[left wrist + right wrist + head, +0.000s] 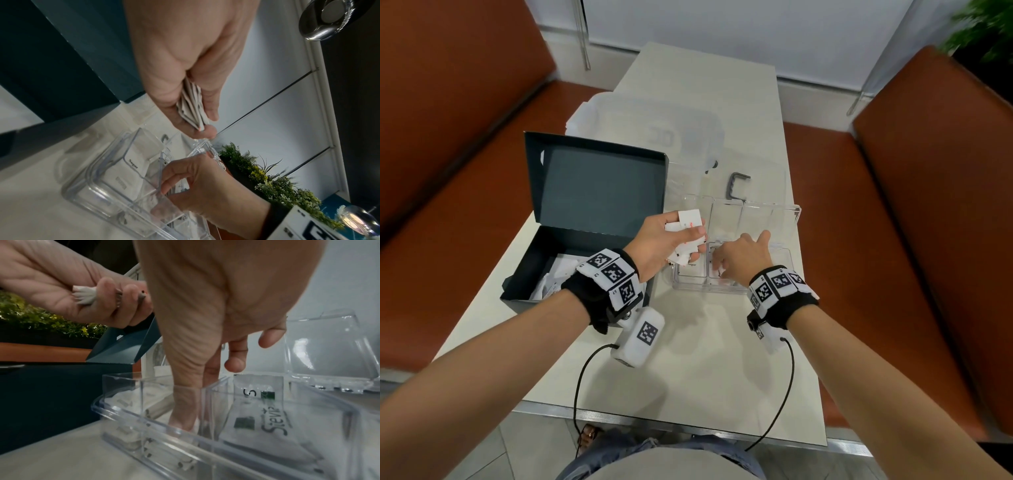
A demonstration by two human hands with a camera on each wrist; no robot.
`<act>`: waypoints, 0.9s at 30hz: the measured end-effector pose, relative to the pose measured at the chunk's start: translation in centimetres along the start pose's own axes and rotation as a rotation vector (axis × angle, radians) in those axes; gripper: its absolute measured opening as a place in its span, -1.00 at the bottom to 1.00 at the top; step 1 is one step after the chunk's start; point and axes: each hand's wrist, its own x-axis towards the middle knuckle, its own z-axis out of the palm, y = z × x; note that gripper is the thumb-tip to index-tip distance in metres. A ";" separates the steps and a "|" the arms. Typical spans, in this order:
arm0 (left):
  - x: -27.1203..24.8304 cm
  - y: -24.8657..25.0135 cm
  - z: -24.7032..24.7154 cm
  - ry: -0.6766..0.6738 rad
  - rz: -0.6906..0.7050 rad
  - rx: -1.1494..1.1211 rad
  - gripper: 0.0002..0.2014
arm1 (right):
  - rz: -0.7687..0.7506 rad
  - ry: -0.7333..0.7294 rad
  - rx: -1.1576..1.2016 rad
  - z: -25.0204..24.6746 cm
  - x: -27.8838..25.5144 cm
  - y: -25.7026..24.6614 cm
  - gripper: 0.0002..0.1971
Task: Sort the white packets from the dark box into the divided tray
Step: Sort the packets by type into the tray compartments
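Observation:
The dark box point(582, 246) stands open at the left of the table, with several white packets point(554, 277) in it. My left hand point(688, 236) hovers between the box and the tray and grips a fanned bunch of white packets point(193, 108). My right hand point(722, 267) reaches down into the clear divided tray point(787, 260). Its thumb and forefinger point(183, 410) are beside a divider and seem to pinch a white packet, while the other fingers stay spread. A Sugar packet point(131, 164) lies in the left near compartment and a Stevia packet point(265, 415) in the one to its right.
The tray's clear lid point(753, 212) lies folded back behind it. A grey C-shaped handle point(738, 188) and a clear plastic container point(654, 133) sit farther back. Orange benches point(928, 205) flank the narrow table, and a plant point(983, 27) is at the far right.

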 end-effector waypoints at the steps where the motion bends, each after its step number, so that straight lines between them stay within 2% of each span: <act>1: 0.0 0.0 0.1 -0.007 0.001 -0.005 -0.78 | -0.001 0.003 0.015 0.0 -0.1 0.1 -0.88; 6: 0.1 0.1 0.1 -0.008 -0.011 -0.008 -0.78 | -0.013 0.037 0.132 0.1 -0.6 0.6 -0.89; 10: 0.2 -0.1 0.0 0.006 -0.024 0.006 -0.73 | -0.004 0.175 0.275 -0.3 -1.7 0.8 -0.87; 14: 0.4 -0.4 0.2 0.016 -0.022 0.067 -0.69 | 0.073 0.397 0.749 -2.6 -2.3 0.7 -0.91; 16: 0.3 -0.4 0.5 -0.008 -0.009 0.120 -0.65 | 0.087 0.456 1.010 -4.1 -2.4 0.3 -0.89; 18: 0.2 -0.4 0.7 -0.047 0.011 0.166 -0.65 | 0.087 0.417 1.125 -5.2 -2.4 -0.1 -0.85; 20: 0.1 -0.3 1.0 -0.067 0.020 0.175 -0.69 | 0.070 0.363 1.129 -5.6 -2.4 -0.1 -0.87; 24: -0.1 0.1 0.8 -0.072 -0.068 0.069 -0.72 | 0.122 0.389 1.154 -5.9 -2.3 1.1 -0.92; 27: -0.1 0.3 0.5 -0.058 -0.099 -0.010 -0.70 | 0.147 0.303 1.271 -6.0 -2.5 1.8 -0.89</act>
